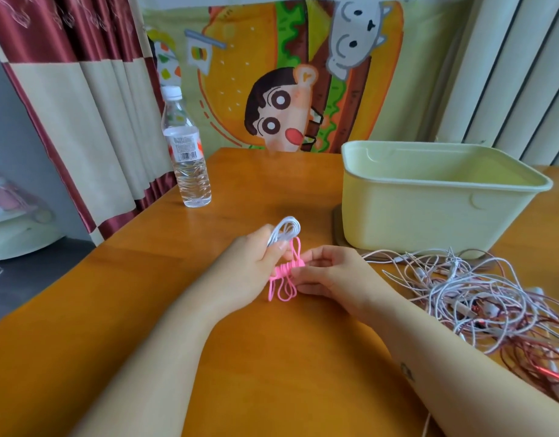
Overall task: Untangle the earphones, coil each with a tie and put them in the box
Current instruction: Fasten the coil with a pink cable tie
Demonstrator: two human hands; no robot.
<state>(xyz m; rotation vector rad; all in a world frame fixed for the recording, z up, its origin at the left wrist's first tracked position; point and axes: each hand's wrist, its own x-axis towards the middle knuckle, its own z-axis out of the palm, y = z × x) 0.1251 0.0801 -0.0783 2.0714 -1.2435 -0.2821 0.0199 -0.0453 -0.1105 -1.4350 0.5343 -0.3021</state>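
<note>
Left hand: fingers curled round the white earphone coil, thumb pressed on its strands; the loops stick out above the fist

Right hand: thumb and fingertips pinch the pink earphone bundle at its wrapped middle, the other fingers loosely bent

Pink earphone bundle: held between the two hands just above the table, cord wound tight round its waist, loops hanging toward the person and standing up beside the white coil; its left end lies against the left hand's lower fingers, though I cannot tell whether they grip it

Tangled earphones: heap of white, pale pink and red cords on the table, just to the right of the right hand and forearm

Box: pale yellow-green, open-topped, beyond the right hand and behind the heap

Water bottle: upright, well beyond the left hand, near the table's far left edge

Backdrop: cartoon cloth past both hands, red and cream curtain off to the left
</note>
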